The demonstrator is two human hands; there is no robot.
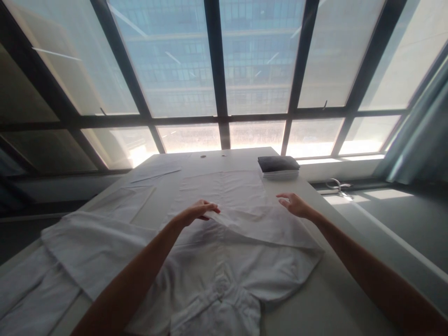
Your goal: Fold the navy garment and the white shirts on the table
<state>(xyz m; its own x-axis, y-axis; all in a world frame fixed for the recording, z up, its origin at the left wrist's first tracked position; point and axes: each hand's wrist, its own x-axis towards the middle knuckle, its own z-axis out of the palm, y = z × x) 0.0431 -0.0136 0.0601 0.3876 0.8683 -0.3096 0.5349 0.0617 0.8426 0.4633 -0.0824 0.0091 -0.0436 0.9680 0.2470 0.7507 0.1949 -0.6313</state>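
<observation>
A white shirt [199,254] lies spread over the table, with a seam or placket running down its middle. My left hand [201,210] pinches a layer of its cloth near the centre and lifts that edge slightly off the layers below. Over the right side of the shirt is my right hand [294,204], its fingers stretched out and apart, holding nothing. Whether its fingertips touch the cloth I cannot tell. Toward the near edge the fabric bunches in creases.
A stack of folded cloth [278,167], black over white, sits at the table's [241,153] far right. More white cloth [101,233] covers the left side. Beyond the table stand large windows [257,56]. A curtain [420,126] hangs at right.
</observation>
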